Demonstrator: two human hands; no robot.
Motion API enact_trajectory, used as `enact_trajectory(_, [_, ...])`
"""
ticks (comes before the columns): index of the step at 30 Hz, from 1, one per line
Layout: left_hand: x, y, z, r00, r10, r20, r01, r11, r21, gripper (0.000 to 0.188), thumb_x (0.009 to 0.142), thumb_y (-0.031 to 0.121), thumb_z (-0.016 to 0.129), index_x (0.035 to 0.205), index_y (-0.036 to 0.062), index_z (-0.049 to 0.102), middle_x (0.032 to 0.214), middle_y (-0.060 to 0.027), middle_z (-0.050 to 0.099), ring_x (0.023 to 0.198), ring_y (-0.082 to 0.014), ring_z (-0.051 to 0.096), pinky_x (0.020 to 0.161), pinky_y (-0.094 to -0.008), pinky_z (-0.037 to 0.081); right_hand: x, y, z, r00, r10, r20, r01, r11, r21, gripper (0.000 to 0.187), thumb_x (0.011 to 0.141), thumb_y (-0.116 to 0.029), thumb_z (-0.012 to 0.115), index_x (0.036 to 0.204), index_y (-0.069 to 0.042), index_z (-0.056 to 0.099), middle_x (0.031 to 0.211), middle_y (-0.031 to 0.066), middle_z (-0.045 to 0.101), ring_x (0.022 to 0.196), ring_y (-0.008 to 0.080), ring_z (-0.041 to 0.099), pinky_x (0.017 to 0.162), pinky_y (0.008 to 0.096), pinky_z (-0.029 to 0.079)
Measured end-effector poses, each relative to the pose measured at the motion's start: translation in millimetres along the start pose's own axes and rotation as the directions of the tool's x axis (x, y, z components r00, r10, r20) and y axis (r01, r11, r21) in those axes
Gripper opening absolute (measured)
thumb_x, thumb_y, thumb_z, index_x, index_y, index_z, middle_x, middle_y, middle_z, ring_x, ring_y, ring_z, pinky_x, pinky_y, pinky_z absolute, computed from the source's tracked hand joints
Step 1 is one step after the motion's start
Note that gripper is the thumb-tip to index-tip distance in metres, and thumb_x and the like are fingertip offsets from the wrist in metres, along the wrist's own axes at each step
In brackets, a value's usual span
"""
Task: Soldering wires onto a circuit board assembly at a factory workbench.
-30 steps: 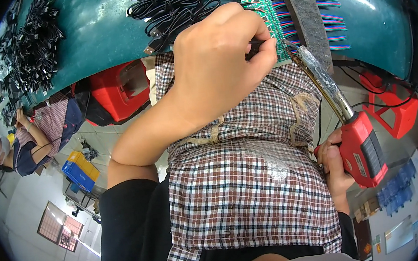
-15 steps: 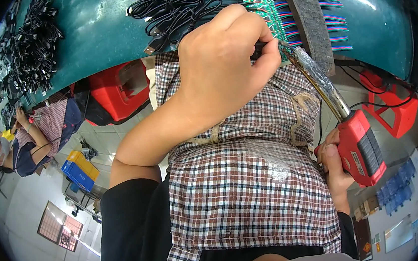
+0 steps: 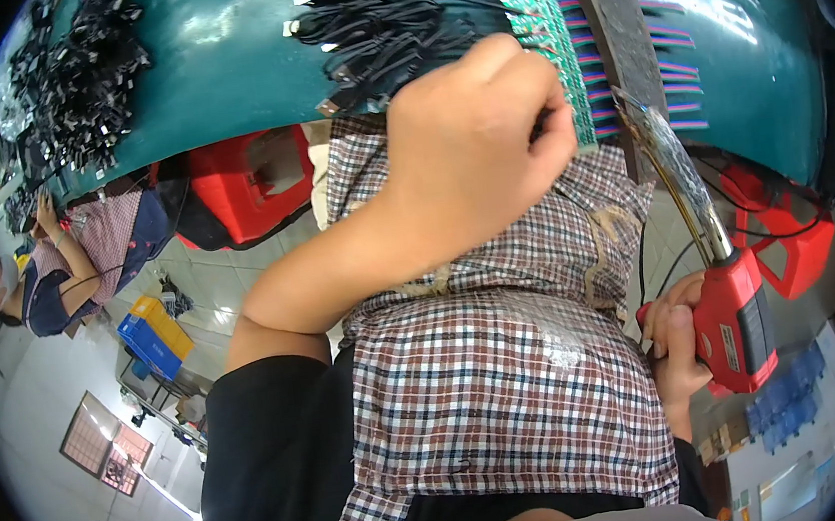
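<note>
The green desk (image 3: 209, 80) fills the upper field, its far edge cut off by the frame. Below it, your checked apron (image 3: 491, 394) covers your lap. At the desk's left end lies a heap of black cables (image 3: 84, 87), too tangled to count; a co-worker (image 3: 86, 257) sits beside it, partly cropped by the dark fisheye rim. Nearer you, looped black cables (image 3: 404, 21) lie in a row, with your left hand (image 3: 486, 138) covering some of their near ends. A grey bar (image 3: 619, 30) rests across coloured wires (image 3: 677, 65), hiding their middle portions. Your right hand (image 3: 681, 331) holds the red handle of a soldering tool (image 3: 733, 321), fingers wrapped around it; the tip shows beside the bar, and contact cannot be judged. Left of the bar, a green circuit board strip (image 3: 555, 46) lies between the cables and the wires. Your left fingers are bent narrow at its near end; you cannot tell from this view what they pinch. On the left, beyond a red stool (image 3: 220, 194), stands a blue-and-yellow box (image 3: 156, 338), its contents not visible. Blue shapes (image 3: 787, 396) at lower right are blurred.
</note>
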State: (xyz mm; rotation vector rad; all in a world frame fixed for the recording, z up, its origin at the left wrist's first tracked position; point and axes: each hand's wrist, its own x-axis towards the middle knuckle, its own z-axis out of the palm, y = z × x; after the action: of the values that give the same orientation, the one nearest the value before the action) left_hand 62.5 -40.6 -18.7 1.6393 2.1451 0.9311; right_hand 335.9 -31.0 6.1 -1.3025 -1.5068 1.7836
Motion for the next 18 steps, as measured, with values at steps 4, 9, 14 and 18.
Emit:
enact_trajectory(4, [-2,3,1,1.0,-0.022,-0.001,0.022,1.0,-0.005,0.014,0.074,0.008,0.077,0.08,0.0095,0.064,0.078,-0.0037,0.058,0.057,-0.0162,0.06,0.05,-0.0288,0.048,-1,0,5,0.991,-0.007,-0.134,0.027,0.989,0.146,0.012,0.094,-0.006,0.055,0.101,0.001,0.047,0.082,0.0069,0.044,0.046,0.0075,0.036,0.048,0.0263,0.034])
enact_trajectory(9, [7,2,-16,0.996,0.055,-0.076,-0.048,0.994,0.094,0.017,0.071,0.018,0.081,0.078,0.0105,0.067,0.084,-0.0045,0.058,0.072,-0.0205,0.059,0.064,-0.0342,0.049,5,-10,8,0.992,0.025,-0.125,-0.011,0.994,0.11,0.014,0.093,-0.012,0.056,0.092,-0.002,0.047,0.072,0.0046,0.043,0.051,0.0098,0.039,0.05,0.0267,0.038])
enact_trajectory(14, [42,-66,-68,0.91,-0.002,-0.414,0.179,0.903,0.391,0.014,0.081,0.022,0.076,0.087,0.0112,0.071,0.091,-0.0081,0.062,0.086,-0.0247,0.063,0.073,-0.0359,0.05,5,-10,12,0.985,0.011,-0.171,0.005,0.995,0.097,0.014,0.094,-0.01,0.055,0.092,-0.001,0.045,0.08,0.0077,0.044,0.05,0.0102,0.039,0.049,0.0252,0.036])
enact_trajectory(18, [61,-130,-118,0.827,0.076,-0.557,0.328,0.739,0.588,0.01,0.085,-0.001,0.06,0.095,0.0008,0.063,0.088,-0.0136,0.064,0.08,-0.028,0.065,0.074,-0.0371,0.052,3,-8,8,0.99,-0.006,-0.142,0.024,0.992,0.123,0.012,0.094,-0.008,0.054,0.093,-0.001,0.045,0.08,0.0084,0.044,0.051,0.0105,0.039,0.049,0.0254,0.036])
